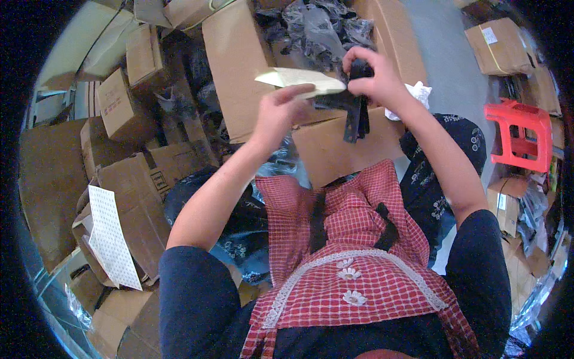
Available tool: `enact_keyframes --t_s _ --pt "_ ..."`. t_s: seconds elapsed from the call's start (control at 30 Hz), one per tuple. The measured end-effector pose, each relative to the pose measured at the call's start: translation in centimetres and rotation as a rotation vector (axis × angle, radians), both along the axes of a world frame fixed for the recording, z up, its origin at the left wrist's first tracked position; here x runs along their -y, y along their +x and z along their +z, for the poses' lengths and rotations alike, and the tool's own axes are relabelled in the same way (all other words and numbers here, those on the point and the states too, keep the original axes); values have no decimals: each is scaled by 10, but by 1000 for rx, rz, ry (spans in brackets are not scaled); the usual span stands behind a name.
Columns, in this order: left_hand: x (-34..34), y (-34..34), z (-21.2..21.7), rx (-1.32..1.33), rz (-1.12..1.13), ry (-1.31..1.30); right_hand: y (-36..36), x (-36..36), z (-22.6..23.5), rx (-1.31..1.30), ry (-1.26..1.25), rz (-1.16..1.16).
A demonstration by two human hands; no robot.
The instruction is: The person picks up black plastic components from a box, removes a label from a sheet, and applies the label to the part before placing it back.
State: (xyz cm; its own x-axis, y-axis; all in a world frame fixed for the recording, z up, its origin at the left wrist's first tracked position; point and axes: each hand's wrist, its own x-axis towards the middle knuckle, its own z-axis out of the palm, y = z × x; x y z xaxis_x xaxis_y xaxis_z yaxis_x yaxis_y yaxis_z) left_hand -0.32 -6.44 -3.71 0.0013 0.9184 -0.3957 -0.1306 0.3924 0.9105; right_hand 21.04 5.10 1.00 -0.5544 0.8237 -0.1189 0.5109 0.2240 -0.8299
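Observation:
My left hand (280, 115) is closed on a folded pale yellow sheet (299, 79), held flat over the near side of an open cardboard box (236, 72). To its right, my right hand (381, 76) curls its thumb and fingers round a coiled black strap (360, 70). The strap's flat ends (354, 122) hang down in front of the box's near flap (350, 152). The sheet's right tip reaches close to the strap; whether they touch I cannot tell. Inside the box lie black items in clear plastic bags (314, 30).
Stacked cardboard boxes (122, 102) crowd the left. A white dotted sheet (113, 236) leans against a carton there. Something white and crumpled (415, 99) lies by my right forearm. A red plastic stool (519, 136) and a taped carton (499, 48) are at the right.

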Motion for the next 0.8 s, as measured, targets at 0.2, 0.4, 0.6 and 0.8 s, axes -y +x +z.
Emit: enact_keyframes --t_s 0.2,0.4,0.6,0.8 --pt "8 -36 -56 -7 56 -199 34 -29 32 -213 18 -79" --pt "34 -48 -84 -491 -401 -317 38 -26 44 -287 -37 -96" --pt "29 -55 -61 -1179 -749 -144 30 -22 32 -176 -224 -3" --pt "-1 -46 -29 -778 -357 -51 4 4 33 -429 -573 283"
